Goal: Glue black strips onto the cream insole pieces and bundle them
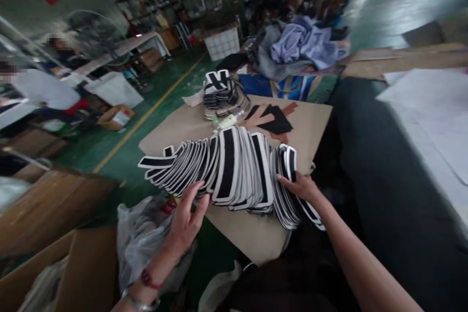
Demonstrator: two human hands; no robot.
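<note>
A long fanned row of flat black pieces with white borders (226,170) lies across a tan board-topped table (248,239). My left hand (188,219) is at the near edge of the row's left half, fingers and thumb apart, holding nothing. At the right end, my right hand (304,188) has its thumb over a smaller fanned bunch of bordered pieces (287,195). Its other fingers are partly hidden at the bunch's right side. Farther left, a few bordered strips (158,162) lie loosely on the row's end.
Behind the row stand a stack of bordered pieces (217,90), a bottle (228,121) and black and brown scraps (274,119). A plastic bag (142,239) and a cardboard box (89,268) are at lower left. Dark material (383,156) borders the right. A person (46,88) sits far left.
</note>
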